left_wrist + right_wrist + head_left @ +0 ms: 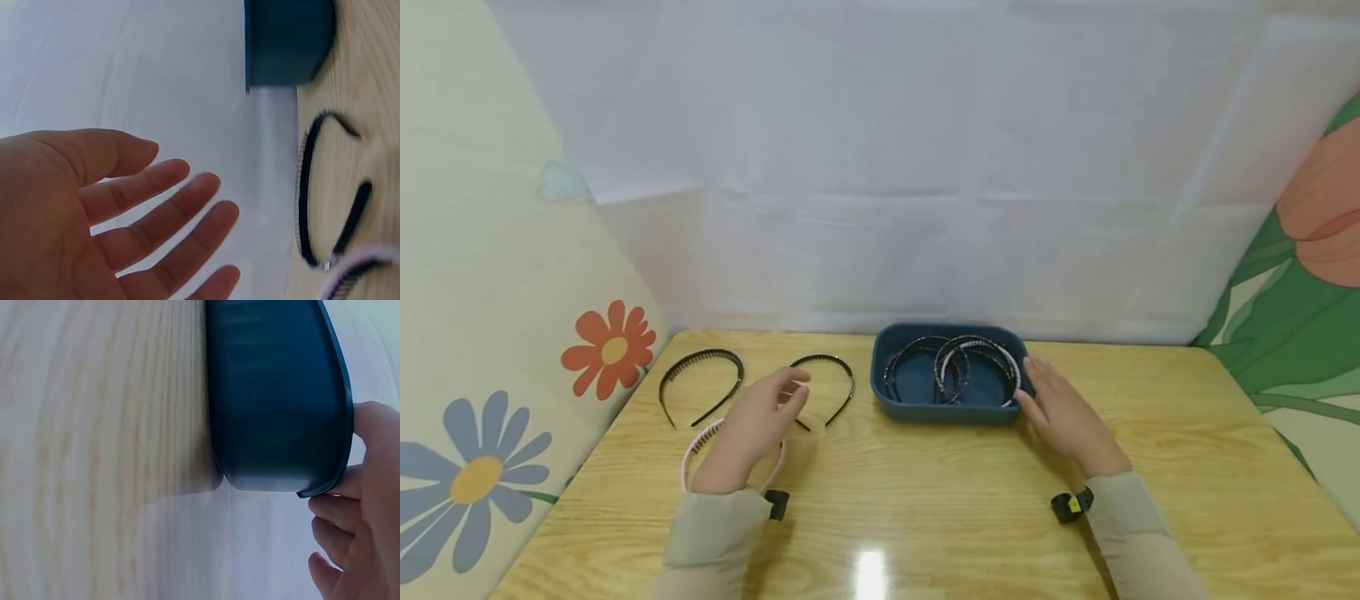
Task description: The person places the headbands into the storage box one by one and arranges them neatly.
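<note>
My left hand [758, 421] is held above the table with its fingers spread and loosely bent, holding nothing. Beneath and around it lie a pink toothed headband [686, 462], partly hidden by the hand and wrist, and a thin black headband [852, 385]. Farther left is a black toothed headband [662, 392]. My right hand [1067, 417] rests against the right end of a dark blue plastic bin [940, 414], its thumb and fingers touching the rim in the right wrist view. Inside the bin, several dark headbands [917, 340] overlap with a pale one [1017, 375].
The wooden table [910, 500] meets a white sheet [850, 208] behind the bin. Flower-patterned cloth [475, 333] flanks the left side, and another printed cloth [1300, 317] the right. Each wrist wears a small black device [1066, 507].
</note>
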The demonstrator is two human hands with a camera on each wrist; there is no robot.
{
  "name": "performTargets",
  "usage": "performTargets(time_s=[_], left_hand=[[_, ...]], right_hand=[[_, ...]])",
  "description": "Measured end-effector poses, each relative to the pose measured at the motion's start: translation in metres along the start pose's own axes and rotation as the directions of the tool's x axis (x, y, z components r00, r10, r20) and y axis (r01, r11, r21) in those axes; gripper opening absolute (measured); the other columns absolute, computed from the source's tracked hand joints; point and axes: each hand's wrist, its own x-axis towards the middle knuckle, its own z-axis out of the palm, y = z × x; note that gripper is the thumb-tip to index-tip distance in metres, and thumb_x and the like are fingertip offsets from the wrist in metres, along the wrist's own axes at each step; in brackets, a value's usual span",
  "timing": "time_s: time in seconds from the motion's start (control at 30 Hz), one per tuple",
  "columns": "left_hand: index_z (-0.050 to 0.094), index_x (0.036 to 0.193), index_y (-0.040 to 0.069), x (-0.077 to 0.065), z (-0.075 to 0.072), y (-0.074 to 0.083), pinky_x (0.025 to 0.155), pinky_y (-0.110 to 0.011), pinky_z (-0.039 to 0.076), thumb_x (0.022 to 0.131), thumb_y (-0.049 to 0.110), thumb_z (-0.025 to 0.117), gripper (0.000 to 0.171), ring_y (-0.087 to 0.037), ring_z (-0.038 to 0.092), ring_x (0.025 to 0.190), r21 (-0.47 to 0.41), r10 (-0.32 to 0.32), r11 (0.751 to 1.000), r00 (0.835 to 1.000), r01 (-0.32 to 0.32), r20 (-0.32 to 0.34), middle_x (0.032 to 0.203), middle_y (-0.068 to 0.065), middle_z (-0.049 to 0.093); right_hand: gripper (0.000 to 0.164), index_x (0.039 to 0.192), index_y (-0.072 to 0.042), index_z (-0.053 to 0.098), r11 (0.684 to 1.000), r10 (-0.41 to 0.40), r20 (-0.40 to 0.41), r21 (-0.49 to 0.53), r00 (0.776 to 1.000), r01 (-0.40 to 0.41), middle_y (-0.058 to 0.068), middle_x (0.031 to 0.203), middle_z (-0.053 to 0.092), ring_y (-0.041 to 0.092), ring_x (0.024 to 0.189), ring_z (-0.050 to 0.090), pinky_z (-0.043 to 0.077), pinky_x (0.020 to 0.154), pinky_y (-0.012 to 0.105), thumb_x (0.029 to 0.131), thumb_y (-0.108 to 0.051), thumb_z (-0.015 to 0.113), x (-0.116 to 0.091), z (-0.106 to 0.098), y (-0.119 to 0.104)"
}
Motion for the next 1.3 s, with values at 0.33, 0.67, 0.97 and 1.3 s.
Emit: performTargets(time_s=[0.33, 0.67, 0.97, 1.3], left_hand=[[0.065, 0.127, 0.0, -0.004, -0.016, -0.054, 0.08, -0.057, 0.056, 0.103, 0.011, 0.055, 0.028, -0.043, 0.066, 0.104, 0.158, -0.062, 0.985, 0.997, 0.068, -0.039, 0.119, -0.025, 0.068], [0.065, 0.127, -0.006, -0.012, -0.035, -0.082, 0.088, -0.061, 0.052, 0.101, 0.004, 0.056, 0.029, -0.05, 0.059, 0.114, 0.144, -0.182, 0.973, 0.983, 0.178, 0.01, 0.123, -0.03, 0.064], [0.064, 0.129, -0.008, -0.013, -0.041, -0.092, 0.088, -0.06, 0.053, 0.101, 0.005, 0.057, 0.031, -0.051, 0.058, 0.116, 0.088, -0.263, 0.963, 0.959, 0.255, 0.108, 0.127, -0.031, 0.063], [0.064, 0.128, -0.009, -0.012, -0.041, -0.099, 0.094, -0.063, 0.051, 0.102, 0.004, 0.055, 0.031, -0.055, 0.051, 0.124, 0.054, -0.28, 0.96, 0.945, 0.275, 0.171, 0.131, -0.032, 0.061]], right_hand=[[0.059, 0.153, 0.011, 0.031, 1.0, 0.006, -0.002, -0.008, 1.0, -0.006, 0.03, 0.159, 0.03, 0.047, 0.148, 0.026, 0.024, 0.121, 0.06, 0.11, -0.025, 0.046, 0.0, 0.002, 0.001], [0.059, 0.153, 0.011, 0.032, 1.0, 0.009, -0.011, 0.005, 1.0, -0.009, 0.029, 0.159, 0.03, 0.047, 0.148, 0.025, 0.023, 0.121, 0.06, 0.11, -0.026, 0.046, 0.0, 0.004, 0.002], [0.058, 0.153, 0.012, 0.032, 1.0, 0.007, -0.018, 0.016, 1.0, -0.007, 0.03, 0.158, 0.031, 0.047, 0.148, 0.025, 0.024, 0.12, 0.06, 0.109, -0.025, 0.047, 0.0, 0.005, 0.001], [0.059, 0.153, 0.012, 0.032, 1.0, 0.008, -0.014, 0.02, 1.0, -0.008, 0.03, 0.158, 0.031, 0.047, 0.148, 0.024, 0.024, 0.12, 0.06, 0.11, -0.025, 0.046, 0.001, 0.003, 0.0]])
